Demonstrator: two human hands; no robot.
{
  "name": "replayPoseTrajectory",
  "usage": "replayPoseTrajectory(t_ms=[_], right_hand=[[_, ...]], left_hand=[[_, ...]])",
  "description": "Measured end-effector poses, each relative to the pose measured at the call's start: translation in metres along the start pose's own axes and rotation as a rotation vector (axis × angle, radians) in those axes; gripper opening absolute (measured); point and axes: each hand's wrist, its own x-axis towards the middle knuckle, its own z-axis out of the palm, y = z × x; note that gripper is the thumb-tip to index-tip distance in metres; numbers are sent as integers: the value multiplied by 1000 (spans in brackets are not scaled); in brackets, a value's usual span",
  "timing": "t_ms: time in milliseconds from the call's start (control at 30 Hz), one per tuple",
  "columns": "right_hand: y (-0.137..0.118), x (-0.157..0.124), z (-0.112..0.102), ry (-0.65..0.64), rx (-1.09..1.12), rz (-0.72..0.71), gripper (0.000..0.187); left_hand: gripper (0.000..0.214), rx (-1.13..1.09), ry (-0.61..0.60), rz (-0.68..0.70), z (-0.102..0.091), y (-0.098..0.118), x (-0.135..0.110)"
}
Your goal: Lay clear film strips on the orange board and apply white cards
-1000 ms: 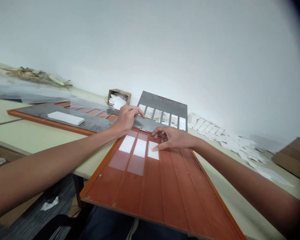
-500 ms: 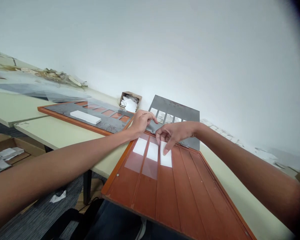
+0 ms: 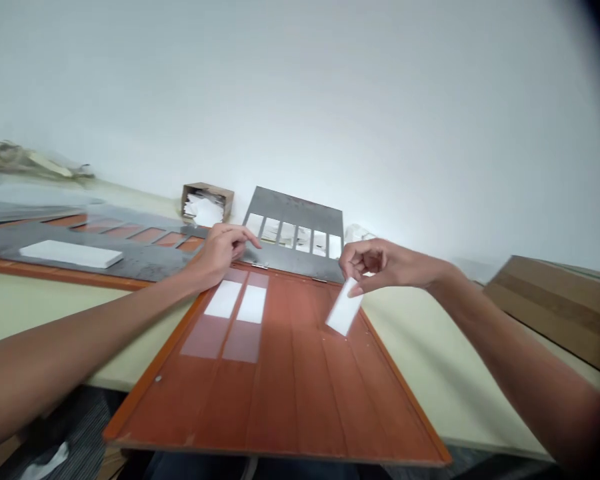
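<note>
Card (image 3: 345, 312) — in right hand (image 3: 373, 261)

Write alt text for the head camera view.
The right hand pinches a white card over a grooved reddish-brown board, where two more white cards lie side by side. The left hand is near the board's far left corner; behind is a grey panel with six openings.

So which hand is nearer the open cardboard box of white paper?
Left. The left hand is in front of the open cardboard box, slightly right; the right hand is much farther right.
</note>
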Motion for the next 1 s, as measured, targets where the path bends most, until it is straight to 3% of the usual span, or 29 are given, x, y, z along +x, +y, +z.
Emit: replayPoseTrajectory(t_ms=[167,267,433,700,767,933,1000], right_hand=[[77,-43,0,302,145,99,22],[106,-58,-10,416,126,192,27],[117,-75,-31,458,103,266,41],[129,-91,-44,555,62,460,75],[139,-97,-49,637,46,540,76],[172,-109,-56,1026,-6,754,89],[184,-110,-55,1116,2,818,90]], left_hand=[[25,106,24,3,0,10,0],[24,144,44,0,1,16,-1],[24,121,41,-18,0,18,0],[22,89,8,-35,-2,18,1],[22,88,0,-35,-2,19,1],[22,78,1,-29,1,23,1],[23,77,1,-28,3,24,0]])
